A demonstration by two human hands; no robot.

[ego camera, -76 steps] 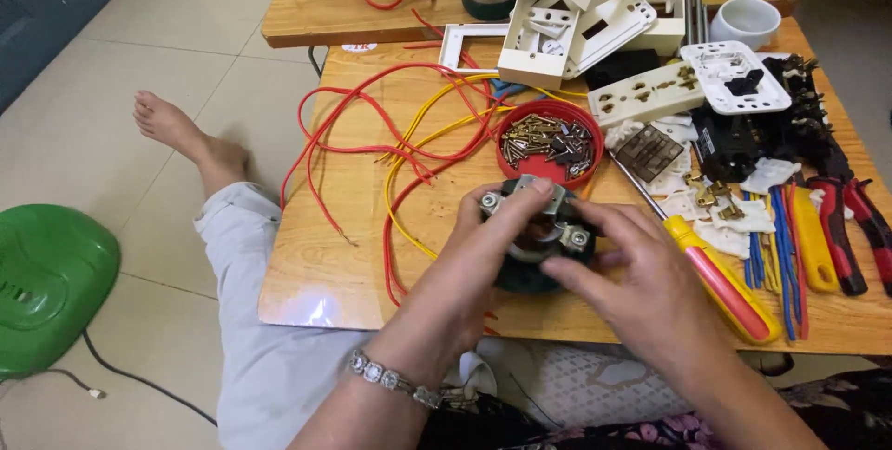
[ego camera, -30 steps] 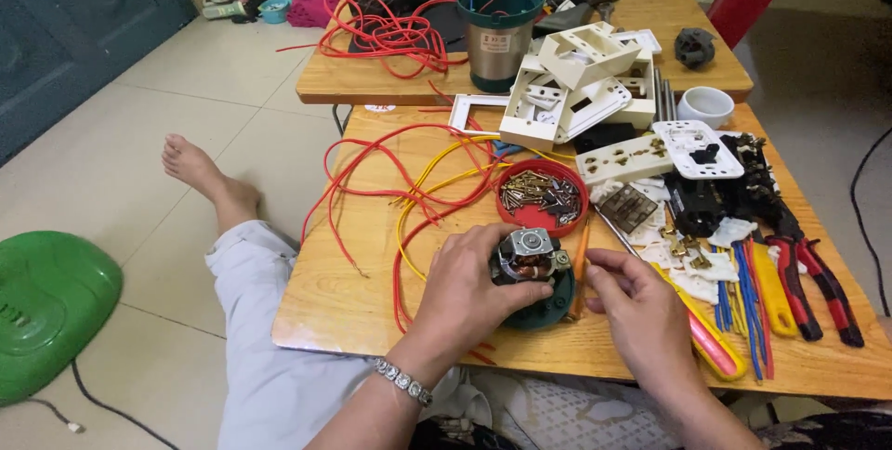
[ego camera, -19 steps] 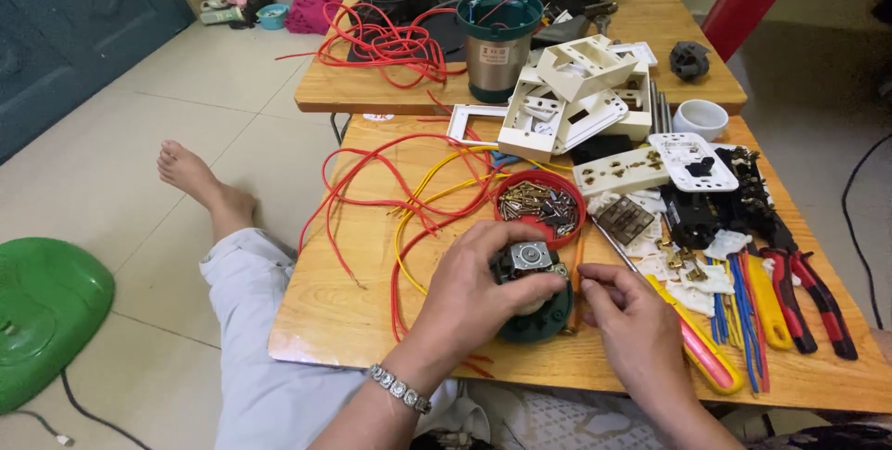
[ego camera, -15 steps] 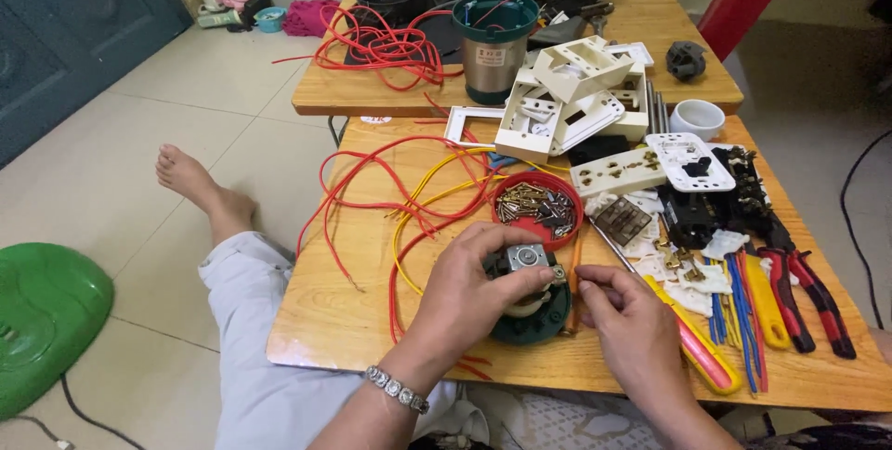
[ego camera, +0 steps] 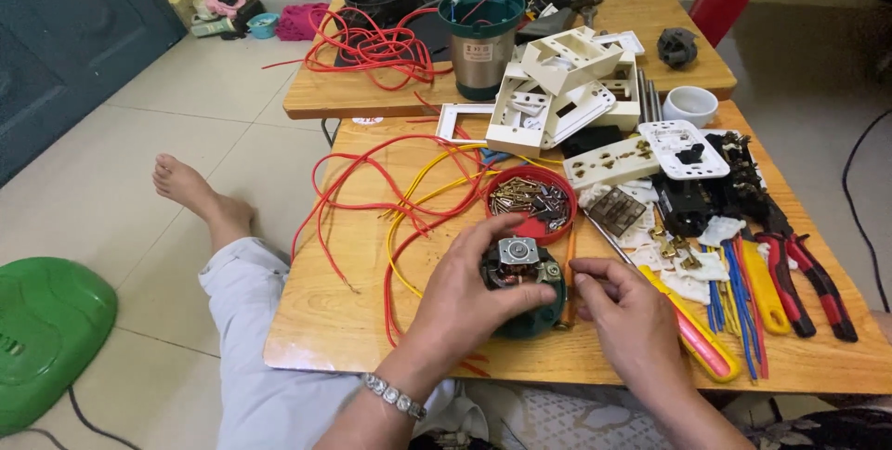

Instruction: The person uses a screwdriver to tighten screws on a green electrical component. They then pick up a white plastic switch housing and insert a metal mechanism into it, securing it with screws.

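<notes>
My left hand (ego camera: 465, 306) grips a small electric motor (ego camera: 520, 264) with copper windings, seated in a dark green round housing (ego camera: 531, 320) near the table's front edge. My right hand (ego camera: 632, 320) rests just right of the motor, its fingertips pinched together beside an orange-handled screwdriver (ego camera: 568, 269); whether they hold anything is hidden. A red round lid (ego camera: 531, 204) full of screws lies just beyond the motor.
Red and yellow wires (ego camera: 390, 199) loop across the wooden table (ego camera: 316, 320). White socket parts (ego camera: 557, 88), a white cup (ego camera: 690, 104), pliers (ego camera: 818, 278) and a yellow screwdriver (ego camera: 692, 334) lie to the right. A green stool (ego camera: 46, 329) stands on the floor, left.
The view has lifted and pulled back. The motor went down from held in both hands to sitting in the green housing on the table; my right hand has let go and sits beside it.
</notes>
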